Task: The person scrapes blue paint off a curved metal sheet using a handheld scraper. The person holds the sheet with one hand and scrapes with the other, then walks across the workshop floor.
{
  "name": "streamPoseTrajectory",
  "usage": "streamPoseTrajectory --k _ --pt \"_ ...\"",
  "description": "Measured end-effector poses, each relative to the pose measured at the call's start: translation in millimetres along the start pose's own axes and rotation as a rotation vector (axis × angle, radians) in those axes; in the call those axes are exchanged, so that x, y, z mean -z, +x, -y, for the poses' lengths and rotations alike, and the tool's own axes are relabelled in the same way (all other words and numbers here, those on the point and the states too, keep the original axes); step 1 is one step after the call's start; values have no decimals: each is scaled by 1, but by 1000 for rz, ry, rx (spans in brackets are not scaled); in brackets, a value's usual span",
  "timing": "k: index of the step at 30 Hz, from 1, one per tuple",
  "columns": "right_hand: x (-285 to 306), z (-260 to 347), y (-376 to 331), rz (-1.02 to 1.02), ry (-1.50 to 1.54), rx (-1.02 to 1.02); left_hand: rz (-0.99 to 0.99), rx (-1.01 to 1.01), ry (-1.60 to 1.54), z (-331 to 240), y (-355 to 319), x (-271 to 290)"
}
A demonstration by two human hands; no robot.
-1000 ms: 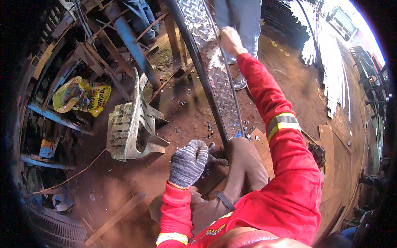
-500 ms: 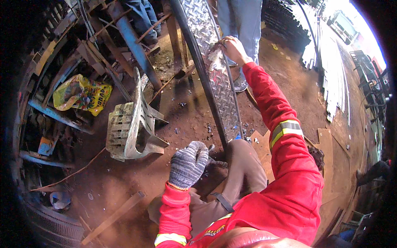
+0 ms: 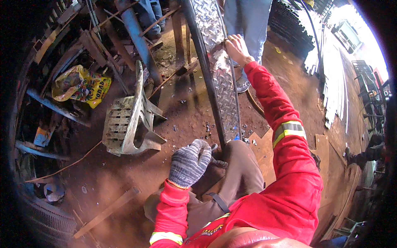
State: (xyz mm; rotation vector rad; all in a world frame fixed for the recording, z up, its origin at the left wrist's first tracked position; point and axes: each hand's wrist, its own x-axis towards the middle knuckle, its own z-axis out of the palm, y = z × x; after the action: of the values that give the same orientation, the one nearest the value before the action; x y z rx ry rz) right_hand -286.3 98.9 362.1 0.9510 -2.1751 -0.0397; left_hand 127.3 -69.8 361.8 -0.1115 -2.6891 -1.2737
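My left hand point(image 3: 189, 163), in a grey striped knit glove, is closed near my knee. Grey finger-like ends of a loose glove point(image 3: 218, 163) stick out from it. Bare, my right hand point(image 3: 238, 50) reaches far forward, its fingers curled in at the right edge of a long diamond-plate metal panel point(image 3: 228, 97). Whatever lies under those fingertips is hidden. Dark tubing point(image 3: 203, 62) borders the panel on the left, and a thinner rail runs along its right. The panel's near end meets my knee, and its surface shows worn, pale patches.
A person in light-blue jeans point(image 3: 253, 27) stands beside the panel; another person's dark jeans point(image 3: 149, 18) show at the far left. On the brown ground lie a tipped, dirty plastic chair point(image 3: 124, 124), a yellow bag point(image 3: 89, 89) and a wooden strip point(image 3: 107, 211). Metal bars point(image 3: 335, 87) are stacked right.
The view has shifted slightly, so the panel sits a little farther right. My right hand's fingers have curled closer at the panel's edge. My left hand keeps its closed shape.
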Motion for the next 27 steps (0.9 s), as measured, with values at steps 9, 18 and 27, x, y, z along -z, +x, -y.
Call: streamPoseTrajectory --k 9,18,27 --pt "3 -15 17 6 34 189 -39 -3 5 3 -3 3" --pt "36 -66 69 -167 192 -162 -48 -3 19 5 -3 4" --pt "-3 -23 -2 -20 356 -63 -32 9 17 4 -3 3"
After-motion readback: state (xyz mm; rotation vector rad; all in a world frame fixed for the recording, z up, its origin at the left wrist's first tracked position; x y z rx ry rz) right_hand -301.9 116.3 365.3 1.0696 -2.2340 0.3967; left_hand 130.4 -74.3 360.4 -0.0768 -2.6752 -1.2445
